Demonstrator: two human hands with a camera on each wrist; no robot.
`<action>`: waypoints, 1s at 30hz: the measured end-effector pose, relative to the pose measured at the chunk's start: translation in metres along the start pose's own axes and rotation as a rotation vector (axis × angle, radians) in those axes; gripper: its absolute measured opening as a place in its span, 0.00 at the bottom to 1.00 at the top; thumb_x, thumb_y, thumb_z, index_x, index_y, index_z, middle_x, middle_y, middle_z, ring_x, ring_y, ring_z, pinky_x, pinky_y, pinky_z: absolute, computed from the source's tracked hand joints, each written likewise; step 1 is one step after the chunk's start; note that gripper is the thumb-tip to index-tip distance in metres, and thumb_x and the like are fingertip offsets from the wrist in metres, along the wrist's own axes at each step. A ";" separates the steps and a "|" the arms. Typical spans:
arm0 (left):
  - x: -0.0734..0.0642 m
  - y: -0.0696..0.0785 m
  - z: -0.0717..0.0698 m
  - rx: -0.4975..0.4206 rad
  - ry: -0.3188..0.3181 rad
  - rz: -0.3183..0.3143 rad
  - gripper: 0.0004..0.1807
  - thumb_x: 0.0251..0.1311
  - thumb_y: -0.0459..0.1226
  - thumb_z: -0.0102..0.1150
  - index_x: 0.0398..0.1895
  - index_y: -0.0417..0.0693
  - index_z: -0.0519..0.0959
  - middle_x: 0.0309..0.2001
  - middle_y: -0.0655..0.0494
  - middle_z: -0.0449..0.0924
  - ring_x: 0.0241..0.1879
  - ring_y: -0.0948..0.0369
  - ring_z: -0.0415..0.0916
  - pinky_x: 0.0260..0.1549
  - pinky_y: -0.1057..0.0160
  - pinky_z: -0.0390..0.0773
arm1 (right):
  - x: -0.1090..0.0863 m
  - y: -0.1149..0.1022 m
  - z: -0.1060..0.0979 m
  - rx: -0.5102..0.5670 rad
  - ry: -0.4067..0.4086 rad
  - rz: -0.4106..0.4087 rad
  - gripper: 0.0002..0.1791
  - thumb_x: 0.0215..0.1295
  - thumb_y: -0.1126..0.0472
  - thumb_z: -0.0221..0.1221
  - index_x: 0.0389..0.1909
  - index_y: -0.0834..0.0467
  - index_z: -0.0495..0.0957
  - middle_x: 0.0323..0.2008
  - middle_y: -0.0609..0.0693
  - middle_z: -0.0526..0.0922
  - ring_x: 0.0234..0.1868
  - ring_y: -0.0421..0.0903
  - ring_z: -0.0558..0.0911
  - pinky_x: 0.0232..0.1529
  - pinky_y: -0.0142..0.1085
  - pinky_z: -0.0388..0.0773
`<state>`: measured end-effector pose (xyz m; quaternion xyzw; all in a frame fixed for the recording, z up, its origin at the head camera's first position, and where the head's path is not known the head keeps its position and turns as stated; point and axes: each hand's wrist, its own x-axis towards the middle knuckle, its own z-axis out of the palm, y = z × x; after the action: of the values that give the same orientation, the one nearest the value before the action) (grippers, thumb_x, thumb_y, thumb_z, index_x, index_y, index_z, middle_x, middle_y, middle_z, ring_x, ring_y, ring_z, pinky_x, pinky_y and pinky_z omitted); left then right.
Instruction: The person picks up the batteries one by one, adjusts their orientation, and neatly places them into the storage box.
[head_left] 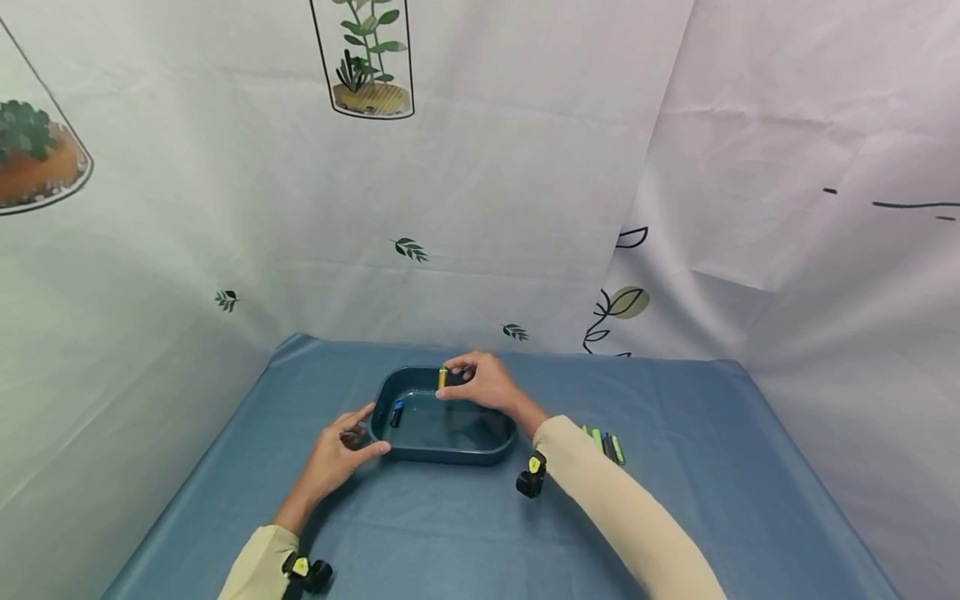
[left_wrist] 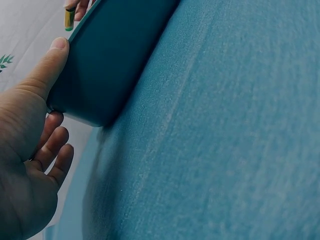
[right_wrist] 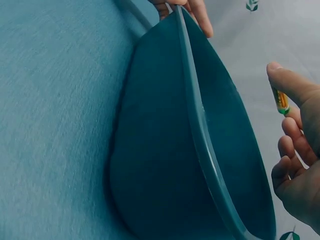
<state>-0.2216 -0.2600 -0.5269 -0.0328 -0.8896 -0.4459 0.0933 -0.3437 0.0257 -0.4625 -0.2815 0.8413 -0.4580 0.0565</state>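
A yellow battery (head_left: 442, 379) with a green end is pinched upright between the thumb and fingers of my right hand (head_left: 483, 383), above the dark teal tray (head_left: 450, 457). The right wrist view shows this battery (right_wrist: 281, 101) beyond the tray's rim. My left hand (head_left: 335, 454) holds the tray's left end, thumb at the front rim and index finger at the left side; its other fingers curl loosely in the left wrist view. Inside the tray, toward the left, lies a black-and-blue battery (head_left: 397, 414).
Several green and dark batteries (head_left: 617, 450) lie in a row on the blue tablecloth (head_left: 712, 467), right of the tray and partly hidden by my right sleeve (head_left: 607, 492). A printed white cloth backdrop (head_left: 525, 208) stands behind and beside the table.
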 end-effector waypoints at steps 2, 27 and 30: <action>0.000 0.001 -0.001 0.003 0.002 -0.004 0.44 0.55 0.47 0.78 0.75 0.47 0.70 0.61 0.41 0.75 0.51 0.47 0.77 0.50 0.43 0.78 | 0.003 -0.002 0.004 0.001 0.000 0.010 0.28 0.57 0.48 0.76 0.58 0.51 0.84 0.48 0.47 0.82 0.40 0.42 0.78 0.41 0.37 0.78; -0.001 0.001 -0.001 0.010 -0.002 -0.011 0.44 0.57 0.47 0.76 0.76 0.49 0.69 0.61 0.42 0.75 0.51 0.47 0.78 0.49 0.43 0.79 | 0.017 -0.007 0.047 0.059 -0.012 0.062 0.27 0.57 0.51 0.77 0.57 0.53 0.84 0.47 0.47 0.82 0.38 0.41 0.77 0.40 0.35 0.77; -0.001 0.000 -0.001 0.009 -0.004 -0.015 0.44 0.57 0.49 0.76 0.76 0.49 0.69 0.62 0.41 0.74 0.52 0.47 0.78 0.50 0.42 0.79 | 0.019 -0.007 0.051 0.081 -0.007 0.070 0.26 0.56 0.52 0.77 0.55 0.54 0.85 0.46 0.48 0.83 0.37 0.41 0.77 0.38 0.34 0.77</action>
<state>-0.2205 -0.2605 -0.5262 -0.0267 -0.8919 -0.4426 0.0885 -0.3386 -0.0246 -0.4834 -0.2509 0.8311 -0.4887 0.0866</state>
